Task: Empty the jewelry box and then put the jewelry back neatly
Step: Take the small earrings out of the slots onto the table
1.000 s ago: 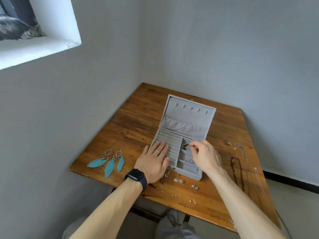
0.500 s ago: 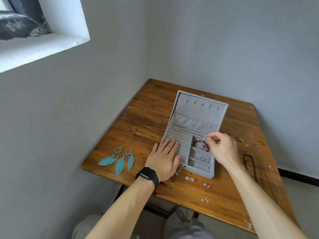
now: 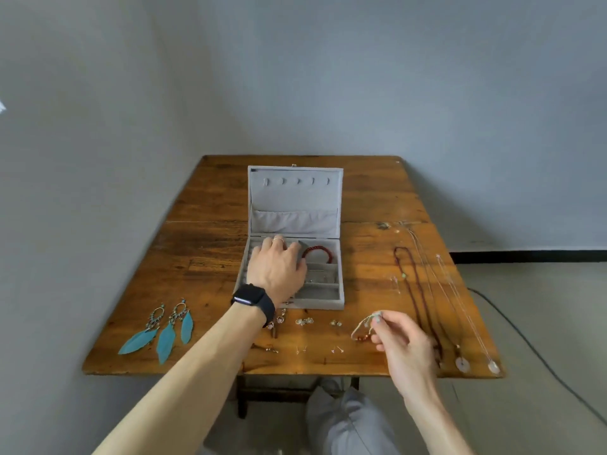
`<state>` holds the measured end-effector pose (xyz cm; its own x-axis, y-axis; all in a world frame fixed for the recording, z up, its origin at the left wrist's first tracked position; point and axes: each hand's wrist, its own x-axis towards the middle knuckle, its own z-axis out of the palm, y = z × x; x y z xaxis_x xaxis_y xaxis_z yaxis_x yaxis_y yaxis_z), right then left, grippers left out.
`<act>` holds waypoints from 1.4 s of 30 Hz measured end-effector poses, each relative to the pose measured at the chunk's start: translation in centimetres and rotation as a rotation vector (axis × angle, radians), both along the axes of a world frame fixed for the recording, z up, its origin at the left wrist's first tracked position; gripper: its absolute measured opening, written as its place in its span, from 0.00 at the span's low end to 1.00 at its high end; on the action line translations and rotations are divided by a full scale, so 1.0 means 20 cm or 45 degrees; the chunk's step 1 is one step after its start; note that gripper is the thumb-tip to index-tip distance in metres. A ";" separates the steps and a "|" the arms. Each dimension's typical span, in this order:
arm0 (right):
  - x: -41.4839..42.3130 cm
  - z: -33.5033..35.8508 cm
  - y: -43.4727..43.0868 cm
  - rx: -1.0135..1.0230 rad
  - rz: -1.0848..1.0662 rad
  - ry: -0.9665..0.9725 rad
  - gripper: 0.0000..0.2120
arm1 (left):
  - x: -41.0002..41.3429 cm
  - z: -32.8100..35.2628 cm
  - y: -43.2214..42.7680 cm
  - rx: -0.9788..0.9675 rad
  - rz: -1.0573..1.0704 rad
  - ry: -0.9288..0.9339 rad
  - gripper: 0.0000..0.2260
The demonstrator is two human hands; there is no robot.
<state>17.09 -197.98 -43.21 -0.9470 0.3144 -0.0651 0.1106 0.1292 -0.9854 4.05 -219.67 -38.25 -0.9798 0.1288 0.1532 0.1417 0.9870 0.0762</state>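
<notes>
A grey jewelry box (image 3: pixel 325 303) stands open in the middle of the wooden table (image 3: pixel 210 205), its lid upright. A red bead bracelet (image 3: pixel 318 252) lies in the box's back right compartment. My left hand (image 3: pixel 279 269) rests flat on the ring rolls in the box's left half. My right hand (image 3: pixel 402 339) is right of the box, near the table's front edge, and pinches a pale beaded bracelet (image 3: pixel 363 328) that hangs just above the wood.
Turquoise feather earrings (image 3: pixel 164 330) lie at the front left. Small earrings and studs (image 3: pixel 303 321) are scattered in front of the box. A dark bead necklace (image 3: pixel 415 284) and thin chains with pendants (image 3: pixel 463 364) lie on the right side. Grey walls stand behind and left.
My right hand has left the box, where it set down the red bracelet, and moved to the front right, where it now pinches the pale bracelet. The camera has swung right.
</notes>
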 end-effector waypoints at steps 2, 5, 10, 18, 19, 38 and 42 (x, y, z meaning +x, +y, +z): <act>0.04 -0.03 -0.01 0.019 -0.010 0.020 0.06 | -0.07 0.02 0.08 -0.057 0.011 -0.028 0.17; 0.05 -0.04 -0.01 0.088 0.001 0.058 0.05 | -0.17 0.03 0.15 -0.191 0.075 -0.112 0.16; 0.04 -0.04 0.01 0.149 0.038 0.053 0.05 | -0.23 0.01 0.20 -0.203 0.193 -0.162 0.12; 0.02 -0.07 0.02 0.256 0.065 0.090 0.04 | -0.19 0.06 0.17 0.063 0.167 -0.064 0.10; 0.02 -0.07 0.02 0.263 0.065 0.094 0.04 | -0.18 0.07 0.17 0.119 0.125 -0.027 0.10; 0.03 -0.07 0.01 0.188 0.110 0.057 0.06 | -0.26 0.10 0.60 0.357 -0.160 -0.198 0.09; 0.03 -0.08 0.00 0.219 0.095 0.073 0.08 | -0.27 0.09 0.59 0.418 -0.113 -0.204 0.09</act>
